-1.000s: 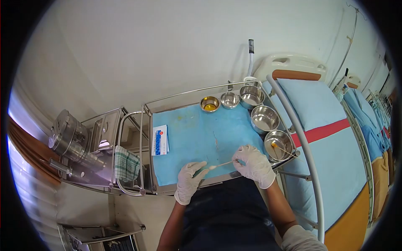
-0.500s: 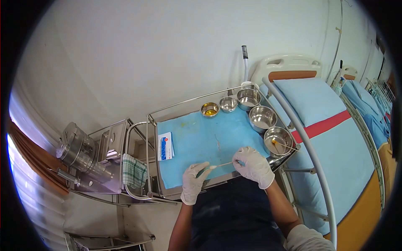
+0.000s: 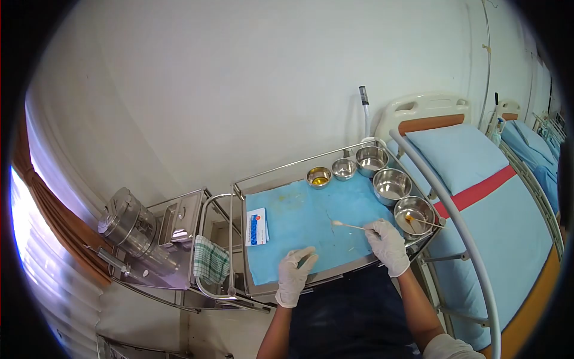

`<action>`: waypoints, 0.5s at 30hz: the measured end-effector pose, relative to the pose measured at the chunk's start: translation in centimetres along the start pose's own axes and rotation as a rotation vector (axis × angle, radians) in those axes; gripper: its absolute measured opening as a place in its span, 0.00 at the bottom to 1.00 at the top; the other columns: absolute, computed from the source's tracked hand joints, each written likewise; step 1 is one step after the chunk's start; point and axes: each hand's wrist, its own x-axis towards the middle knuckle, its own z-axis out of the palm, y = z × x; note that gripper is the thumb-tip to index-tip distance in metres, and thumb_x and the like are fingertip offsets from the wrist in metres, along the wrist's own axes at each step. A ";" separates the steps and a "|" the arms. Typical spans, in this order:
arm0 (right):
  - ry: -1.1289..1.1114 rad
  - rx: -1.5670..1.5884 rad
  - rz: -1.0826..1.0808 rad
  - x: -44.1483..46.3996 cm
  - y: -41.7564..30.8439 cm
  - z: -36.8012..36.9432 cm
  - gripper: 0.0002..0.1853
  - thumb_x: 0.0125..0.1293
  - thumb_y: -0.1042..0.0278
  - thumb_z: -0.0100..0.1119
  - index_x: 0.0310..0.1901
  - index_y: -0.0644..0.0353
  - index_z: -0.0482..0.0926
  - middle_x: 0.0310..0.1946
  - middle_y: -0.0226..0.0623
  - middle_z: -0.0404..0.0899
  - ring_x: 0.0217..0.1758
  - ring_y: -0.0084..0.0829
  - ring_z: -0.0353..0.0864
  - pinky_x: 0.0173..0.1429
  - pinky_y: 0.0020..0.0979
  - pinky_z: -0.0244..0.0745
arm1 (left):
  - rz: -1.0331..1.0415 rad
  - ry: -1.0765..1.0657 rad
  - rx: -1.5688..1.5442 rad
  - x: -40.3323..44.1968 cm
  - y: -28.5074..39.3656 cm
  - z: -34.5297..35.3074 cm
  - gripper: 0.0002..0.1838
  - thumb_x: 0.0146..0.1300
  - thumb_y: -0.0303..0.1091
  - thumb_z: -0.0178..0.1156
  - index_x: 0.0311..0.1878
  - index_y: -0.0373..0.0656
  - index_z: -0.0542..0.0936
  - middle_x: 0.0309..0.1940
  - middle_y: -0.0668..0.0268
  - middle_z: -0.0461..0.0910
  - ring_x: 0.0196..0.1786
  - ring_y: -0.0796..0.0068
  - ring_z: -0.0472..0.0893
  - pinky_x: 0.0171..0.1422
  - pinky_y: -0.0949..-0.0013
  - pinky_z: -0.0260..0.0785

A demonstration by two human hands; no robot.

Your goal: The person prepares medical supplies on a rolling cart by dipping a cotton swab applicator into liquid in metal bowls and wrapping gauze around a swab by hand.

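My right hand (image 3: 390, 248), in a white glove, pinches the thin stick of a cotton swab (image 3: 350, 225). The swab's white tip points left over the blue cloth (image 3: 287, 206) on the trolley. My gloved left hand (image 3: 295, 276) is over the trolley's front edge, thumb and fingers apart, holding nothing. Just beyond my right hand stands a steel bowl (image 3: 423, 207) with another swab (image 3: 427, 221), its tip yellow-orange, leaning over the rim. To the left on the cloth lies a small white and blue box (image 3: 257, 227).
Along the trolley's back and right sit a small bowl of yellow liquid (image 3: 319, 176), a small steel bowl (image 3: 344, 169) and larger bowls (image 3: 391, 185). A side trolley at left carries a steel drum (image 3: 128, 212) and a checked towel (image 3: 211, 261). At right, a bed rail (image 3: 445, 209) borders a bed (image 3: 478, 239).
My left hand has come away from the swab's cotton end. My right hand has carried the swab away from it, further over the cloth. The whole view has shifted slightly.
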 end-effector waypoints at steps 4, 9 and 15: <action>0.109 0.012 -0.007 0.6 1.2 1.1 0.06 0.64 0.74 0.58 0.41 0.61 0.82 0.35 0.35 0.79 0.38 0.35 0.78 0.46 0.31 0.74 | 0.035 -0.006 0.086 0.0 -0.6 -0.1 0.14 0.60 0.29 0.69 0.49 0.38 0.86 0.37 0.63 0.84 0.37 0.72 0.78 0.44 0.73 0.70; 0.089 0.135 0.081 0.1 0.2 1.0 0.07 0.65 0.74 0.57 0.42 0.62 0.82 0.35 0.35 0.79 0.38 0.35 0.78 0.46 0.31 0.74 | -0.155 0.106 -0.210 -0.1 -0.4 -0.1 0.13 0.61 0.28 0.68 0.47 0.34 0.86 0.38 0.63 0.86 0.39 0.75 0.78 0.49 0.75 0.70; 0.100 0.116 -0.012 -0.3 1.1 1.4 0.07 0.64 0.71 0.58 0.42 0.60 0.82 0.34 0.36 0.79 0.36 0.37 0.77 0.43 0.32 0.73 | -0.145 0.208 -0.150 3.2 3.9 -1.6 0.12 0.63 0.29 0.66 0.47 0.33 0.86 0.41 0.63 0.85 0.42 0.75 0.79 0.50 0.74 0.70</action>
